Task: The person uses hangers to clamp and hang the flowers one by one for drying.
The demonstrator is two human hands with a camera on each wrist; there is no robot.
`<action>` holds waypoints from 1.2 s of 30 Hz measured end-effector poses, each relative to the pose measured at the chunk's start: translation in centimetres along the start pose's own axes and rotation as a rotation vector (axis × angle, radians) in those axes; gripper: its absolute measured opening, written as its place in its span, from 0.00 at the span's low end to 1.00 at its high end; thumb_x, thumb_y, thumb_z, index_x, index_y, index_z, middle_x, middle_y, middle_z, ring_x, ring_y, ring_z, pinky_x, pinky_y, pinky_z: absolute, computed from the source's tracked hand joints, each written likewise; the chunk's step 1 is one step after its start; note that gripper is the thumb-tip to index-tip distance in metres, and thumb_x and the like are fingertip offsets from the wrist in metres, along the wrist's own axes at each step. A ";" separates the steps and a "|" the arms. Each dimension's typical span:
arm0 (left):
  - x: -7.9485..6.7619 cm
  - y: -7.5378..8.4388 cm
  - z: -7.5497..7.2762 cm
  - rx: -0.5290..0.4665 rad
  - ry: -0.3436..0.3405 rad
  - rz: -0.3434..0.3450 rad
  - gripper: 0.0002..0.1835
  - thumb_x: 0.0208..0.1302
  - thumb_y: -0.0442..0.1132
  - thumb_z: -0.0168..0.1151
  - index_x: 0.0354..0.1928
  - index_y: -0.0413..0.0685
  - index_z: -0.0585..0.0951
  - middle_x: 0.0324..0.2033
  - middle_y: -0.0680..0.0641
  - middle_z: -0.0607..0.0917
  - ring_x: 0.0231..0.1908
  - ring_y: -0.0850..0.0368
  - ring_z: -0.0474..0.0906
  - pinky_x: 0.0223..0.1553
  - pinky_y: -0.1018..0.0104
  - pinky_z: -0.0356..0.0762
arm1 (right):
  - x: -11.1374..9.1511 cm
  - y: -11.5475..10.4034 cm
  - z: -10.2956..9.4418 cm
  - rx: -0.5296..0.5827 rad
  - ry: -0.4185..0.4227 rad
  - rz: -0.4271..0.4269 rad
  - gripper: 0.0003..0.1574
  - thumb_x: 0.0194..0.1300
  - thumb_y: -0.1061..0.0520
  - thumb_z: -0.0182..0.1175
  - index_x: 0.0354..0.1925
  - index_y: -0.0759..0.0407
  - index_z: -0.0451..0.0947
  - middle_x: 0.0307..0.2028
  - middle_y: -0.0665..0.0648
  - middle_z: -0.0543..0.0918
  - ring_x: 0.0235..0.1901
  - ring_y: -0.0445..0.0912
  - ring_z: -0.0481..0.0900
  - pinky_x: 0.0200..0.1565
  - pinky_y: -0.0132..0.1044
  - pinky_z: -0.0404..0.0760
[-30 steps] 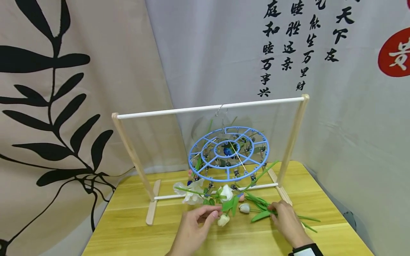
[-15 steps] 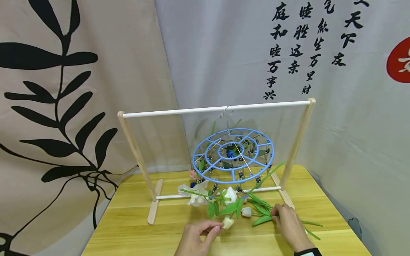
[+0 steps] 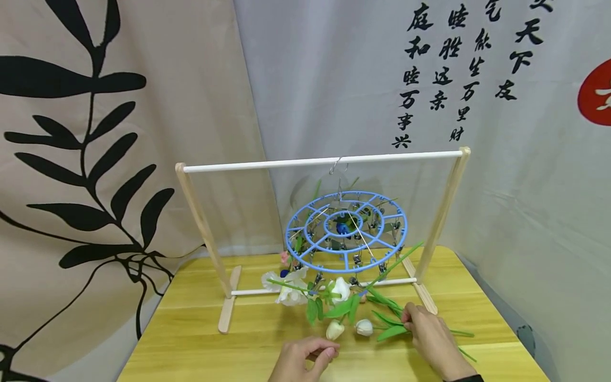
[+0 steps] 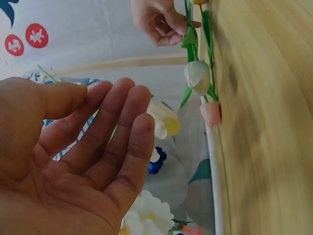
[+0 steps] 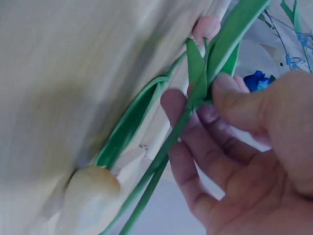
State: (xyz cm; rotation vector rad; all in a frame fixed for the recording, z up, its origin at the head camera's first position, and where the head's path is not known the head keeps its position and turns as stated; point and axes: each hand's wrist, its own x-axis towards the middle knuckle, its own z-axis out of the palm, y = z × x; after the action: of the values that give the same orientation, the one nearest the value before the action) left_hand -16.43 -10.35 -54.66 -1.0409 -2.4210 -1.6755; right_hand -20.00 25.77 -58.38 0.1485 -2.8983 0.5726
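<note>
My right hand (image 3: 427, 334) pinches an artificial tulip by its green stem and leaves (image 5: 195, 98), low over the table's right side. A white tulip head (image 3: 364, 327) is at the left end of those stems. My left hand (image 3: 305, 358) holds nothing; its fingers are loosely bent, just below a cream tulip head (image 3: 335, 330). That tulip hangs head-down from a blue round clip hanger (image 3: 346, 253), near a white rose-like flower (image 3: 341, 289) and a large white flower (image 3: 292, 286). A pink tulip head (image 4: 211, 113) lies close to the tabletop.
The hanger hooks onto the white top bar (image 3: 286, 163) of a stand with wooden legs (image 3: 202, 228). Its lower white bar (image 3: 253, 292) crosses just above the yellow wooden table (image 3: 191, 339). Another pale tulip (image 5: 93, 196) lies near my right hand.
My left hand came away from the hanging cream tulip, moving down toward me. The right hand stays about where it was with its tulip.
</note>
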 end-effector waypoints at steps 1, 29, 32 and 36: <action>0.1 0.0 0.0 0.008 -0.004 0.002 0.12 0.89 0.42 0.67 0.55 0.44 0.95 0.44 0.43 0.99 0.44 0.64 0.96 0.44 0.70 0.95 | 0.0 -0.1 -0.1 0.004 -0.001 -0.014 0.14 0.78 0.65 0.74 0.41 0.48 0.80 0.34 0.44 0.82 0.32 0.35 0.76 0.33 0.32 0.78; 2.0 1.3 2.4 0.235 0.038 0.199 0.09 0.84 0.35 0.73 0.59 0.47 0.93 0.49 0.47 0.96 0.47 0.67 0.92 0.47 0.76 0.91 | -0.8 -3.2 -2.0 0.159 -0.085 -0.412 0.11 0.82 0.63 0.71 0.49 0.44 0.87 0.44 0.39 0.94 0.42 0.33 0.89 0.41 0.33 0.89; 2.4 1.4 2.9 0.321 0.023 0.167 0.10 0.81 0.38 0.76 0.59 0.48 0.93 0.51 0.49 0.95 0.50 0.64 0.91 0.50 0.72 0.92 | -1.0 -4.3 -2.4 0.169 -0.104 -0.418 0.09 0.81 0.61 0.72 0.47 0.44 0.89 0.42 0.39 0.93 0.40 0.29 0.84 0.39 0.31 0.86; 2.9 1.8 3.6 0.444 -0.040 0.039 0.16 0.78 0.47 0.81 0.60 0.51 0.93 0.55 0.54 0.95 0.56 0.61 0.91 0.55 0.67 0.92 | -1.2 -6.0 -2.7 0.203 -0.153 -0.414 0.07 0.83 0.59 0.71 0.46 0.46 0.89 0.39 0.37 0.91 0.36 0.25 0.78 0.36 0.28 0.82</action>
State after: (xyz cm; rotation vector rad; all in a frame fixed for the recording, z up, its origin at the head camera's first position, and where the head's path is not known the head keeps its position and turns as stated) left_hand -16.46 -5.49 -53.65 -1.0442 -2.5999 -1.0351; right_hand -17.55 21.35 -53.97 0.8298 -2.8154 0.7996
